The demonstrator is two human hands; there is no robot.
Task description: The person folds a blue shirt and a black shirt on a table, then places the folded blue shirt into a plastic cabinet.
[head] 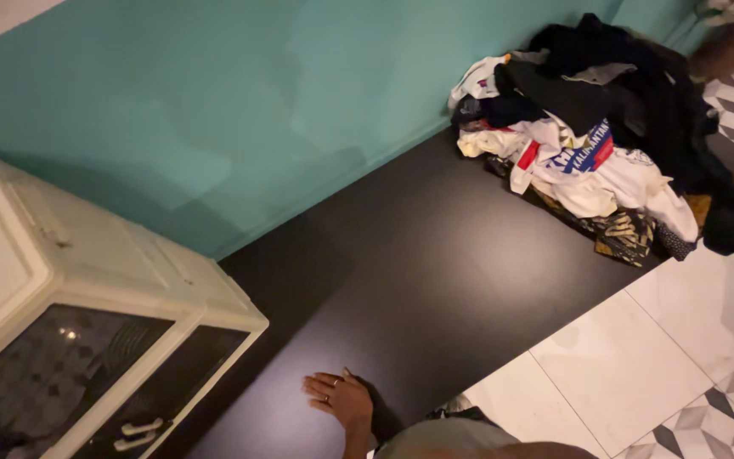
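Hand in view: one, your left hand (pixel 339 396), at the bottom edge; your right hand is out of frame.
Hand state: your fingers lie spread and flat, palm down on the black mat (pixel 418 255), gripping nothing; a ring shows on one finger.
Cabinet: one cream cabinet (pixel 87 314) to your left, with two dark glass doors and two pale handles low on the front.
Floor near you: white tiles (pixel 639 357) to your right, patterned grey-and-white ones at the corner.
Surface: the mat runs from your hand up to the wall.
Clothes: one heap, the pile of clothes (pixel 596 127), at the mat's far end, well apart from your hand; black, white and printed pieces, too tangled to count.
Wall: teal wall (pixel 256 102) behind.
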